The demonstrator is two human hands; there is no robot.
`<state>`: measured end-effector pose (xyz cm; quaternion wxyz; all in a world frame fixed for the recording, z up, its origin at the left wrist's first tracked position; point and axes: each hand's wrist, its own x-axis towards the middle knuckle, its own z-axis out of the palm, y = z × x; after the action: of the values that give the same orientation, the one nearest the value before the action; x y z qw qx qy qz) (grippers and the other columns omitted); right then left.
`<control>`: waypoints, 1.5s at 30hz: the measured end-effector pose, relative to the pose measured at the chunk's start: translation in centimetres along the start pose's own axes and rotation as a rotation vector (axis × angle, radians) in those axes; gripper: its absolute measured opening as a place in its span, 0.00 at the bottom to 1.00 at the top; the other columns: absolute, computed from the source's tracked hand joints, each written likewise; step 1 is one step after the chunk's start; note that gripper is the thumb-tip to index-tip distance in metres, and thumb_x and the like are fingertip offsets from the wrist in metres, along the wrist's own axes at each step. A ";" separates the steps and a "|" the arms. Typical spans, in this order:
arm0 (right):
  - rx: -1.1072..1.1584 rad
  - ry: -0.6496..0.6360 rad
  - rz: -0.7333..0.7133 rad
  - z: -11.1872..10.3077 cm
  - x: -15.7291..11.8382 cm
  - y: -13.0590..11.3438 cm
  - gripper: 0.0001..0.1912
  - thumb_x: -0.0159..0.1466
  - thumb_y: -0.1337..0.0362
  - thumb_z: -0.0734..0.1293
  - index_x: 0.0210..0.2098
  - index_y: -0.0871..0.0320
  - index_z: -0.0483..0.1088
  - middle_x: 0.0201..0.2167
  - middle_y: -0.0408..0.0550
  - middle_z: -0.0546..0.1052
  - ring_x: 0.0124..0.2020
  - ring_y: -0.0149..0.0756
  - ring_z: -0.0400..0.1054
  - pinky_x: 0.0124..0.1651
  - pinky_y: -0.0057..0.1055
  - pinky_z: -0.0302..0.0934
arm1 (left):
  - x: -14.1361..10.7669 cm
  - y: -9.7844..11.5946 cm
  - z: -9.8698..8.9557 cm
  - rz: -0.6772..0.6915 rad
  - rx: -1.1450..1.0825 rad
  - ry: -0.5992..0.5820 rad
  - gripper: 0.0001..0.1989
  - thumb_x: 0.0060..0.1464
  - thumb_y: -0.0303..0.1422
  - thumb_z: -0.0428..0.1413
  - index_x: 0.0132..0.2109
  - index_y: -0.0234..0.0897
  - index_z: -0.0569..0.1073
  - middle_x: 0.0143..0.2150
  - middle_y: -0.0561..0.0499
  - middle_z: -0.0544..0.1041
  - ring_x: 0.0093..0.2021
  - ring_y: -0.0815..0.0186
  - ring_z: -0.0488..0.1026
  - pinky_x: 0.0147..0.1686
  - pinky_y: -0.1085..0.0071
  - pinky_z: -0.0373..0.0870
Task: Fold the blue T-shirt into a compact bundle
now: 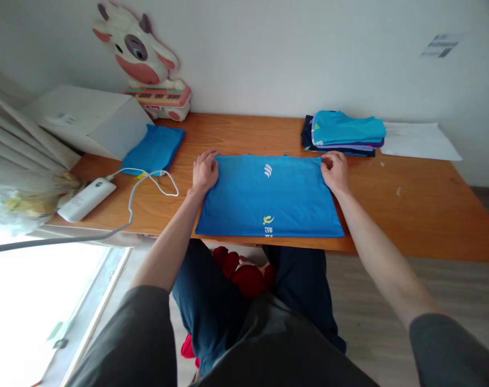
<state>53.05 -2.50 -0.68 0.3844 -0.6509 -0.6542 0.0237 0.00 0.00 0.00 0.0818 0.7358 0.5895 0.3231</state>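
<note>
A blue shirt [244,196] lies folded into a wide, flat rectangle at the front edge of the table. It bears a white logo near its far edge and a yellow and white print near its close edge. At the far left corner, my left hand [206,171] is closed with its fingers pinching the fabric. My right hand [335,169] grips the far right corner in the same way. Both forearms reach along the sides of the shirt. Light wrinkles cross the cloth.
A stack of folded clothes [347,131] and a white paper [419,141] lie at the back right. Leftward are a folded blue cloth [154,148], a white box [94,118], a cow-shaped toy keyboard [159,99], and a white power bank [86,199] with a cable.
</note>
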 end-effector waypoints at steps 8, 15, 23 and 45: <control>-0.282 -0.326 -0.260 -0.2 -1.6 -7.9 0.27 0.79 0.60 0.60 0.72 0.60 0.76 0.77 0.63 0.72 0.79 0.63 0.62 0.82 0.67 0.50 | -0.4 9.1 1.1 0.126 0.231 -0.249 0.31 0.79 0.41 0.45 0.80 0.43 0.71 0.84 0.46 0.67 0.87 0.50 0.55 0.87 0.40 0.44; -0.311 -0.518 -0.223 5.4 -2.5 -13.4 0.37 0.82 0.52 0.56 0.85 0.61 0.59 0.87 0.57 0.55 0.87 0.64 0.45 0.86 0.70 0.40 | 0.0 12.7 5.8 0.012 0.241 -0.391 0.39 0.80 0.51 0.40 0.88 0.42 0.54 0.91 0.45 0.50 0.90 0.43 0.42 0.86 0.31 0.36; -0.295 -0.539 -0.160 6.5 -2.8 -12.9 0.39 0.83 0.51 0.53 0.88 0.58 0.53 0.89 0.53 0.49 0.89 0.60 0.39 0.88 0.67 0.32 | 0.4 10.7 6.8 0.067 0.222 -0.369 0.40 0.80 0.53 0.41 0.88 0.41 0.55 0.90 0.44 0.51 0.90 0.42 0.43 0.86 0.32 0.34; -0.230 -0.390 -0.223 4.3 -3.9 -16.1 0.37 0.83 0.54 0.57 0.86 0.59 0.56 0.88 0.57 0.52 0.89 0.62 0.41 0.86 0.74 0.24 | -13.2 13.0 -0.6 0.020 0.284 -0.299 0.39 0.79 0.54 0.44 0.87 0.44 0.57 0.90 0.47 0.54 0.90 0.41 0.41 0.86 0.29 0.38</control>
<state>36.83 -6.34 3.01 0.1744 -0.5975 -0.7820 0.0317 9.00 -16.09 2.04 0.0604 0.7853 0.6033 0.1247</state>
